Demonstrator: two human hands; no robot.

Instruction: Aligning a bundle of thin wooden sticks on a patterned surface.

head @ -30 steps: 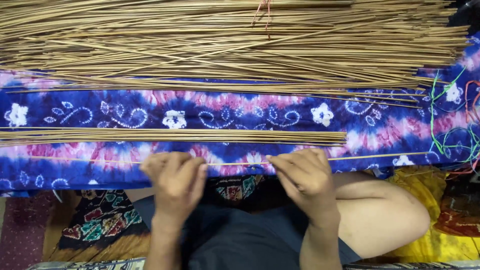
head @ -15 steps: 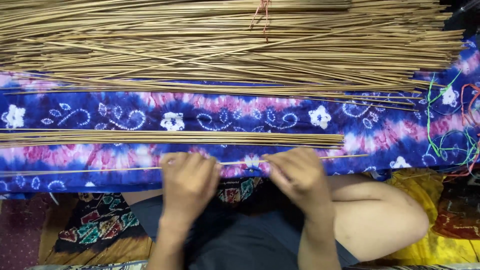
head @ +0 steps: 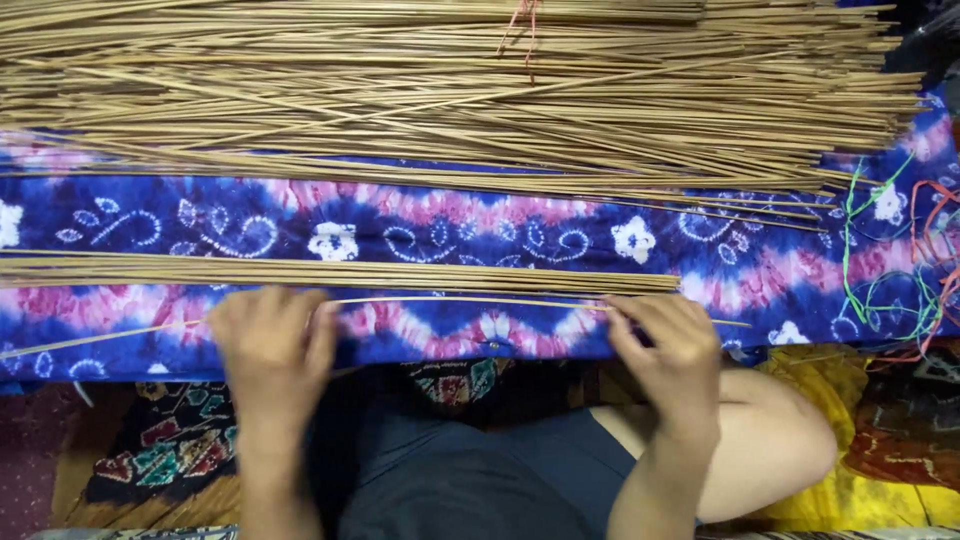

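Head view, the only one: the person is sitting with a blue, pink and white tie-dye cloth (head: 480, 230) spread across the lap and both hands working one thin stick (head: 470, 300) along the cloth's near edge. The left hand (head: 268, 345) is lying at about 7 o'clock, fingers curled down over the stick, pinching or pressing it; the grip itself is hidden under the knuckles, so I cannot tell how tight. The right hand (head: 672, 350) is sitting at about 5 o'clock, fingers narrow and bent over the stick's other stretch. The stick is running nearly level from 9 o'clock toward 3 o'clock, bowing slightly upward between the hands, pale tan, very slim and long, its ends passing beyond both hands. Progress, as a judgement: a small sorted bundle (head: 340, 272) is lying flat just above the hands, touching the cloth, so some sticks are seeming done; the big loose pile (head: 450, 90) at 12 o'clock is looking far larger and untidy, so most is seeming left. Coloured threads (head: 890, 270), green and red, are lying tangled at 3 o'clock, apart from both hands.
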